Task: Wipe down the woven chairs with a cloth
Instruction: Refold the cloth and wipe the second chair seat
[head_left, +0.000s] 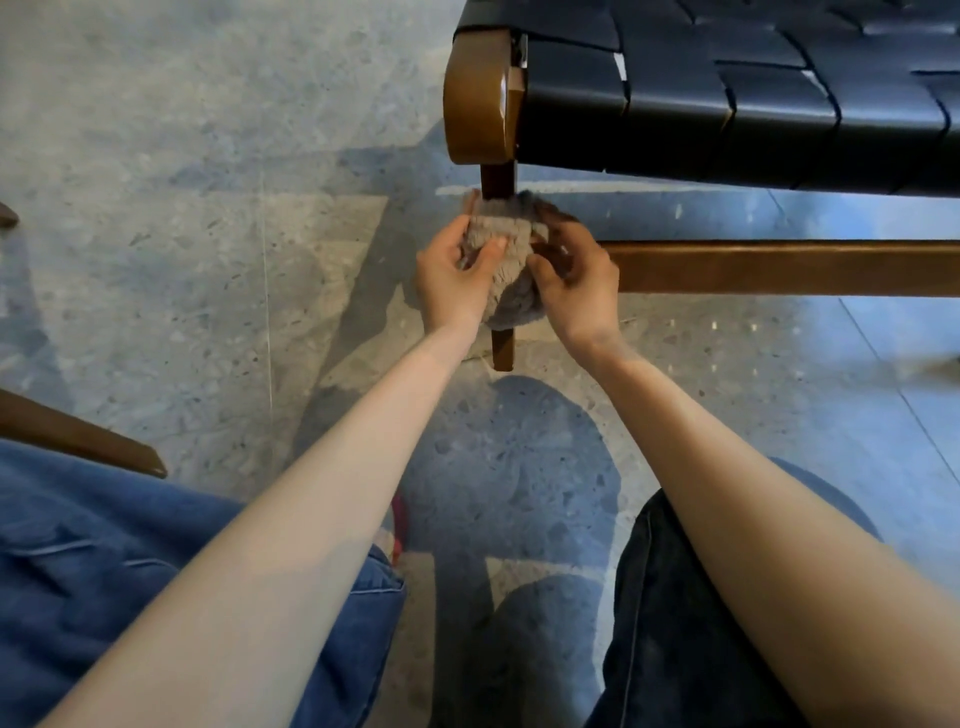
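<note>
Grey speckled floor (208, 156) and your blue jeans (104, 571)
The floor under you is stone with thin joint lines. Your jeans fill both bottom corners, the right leg in shade, and a small red item (398, 522) peeks out beside your left knee.

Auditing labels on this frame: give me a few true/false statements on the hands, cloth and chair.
1. The left hand and right hand both hold the cloth. True.
2. The cloth lies on the seat. False: it is wrapped round the chair leg, below the seat.
3. The seat is woven of black straps. True.
4. The cloth is bright red. False: it is grey and fluffy.
</note>
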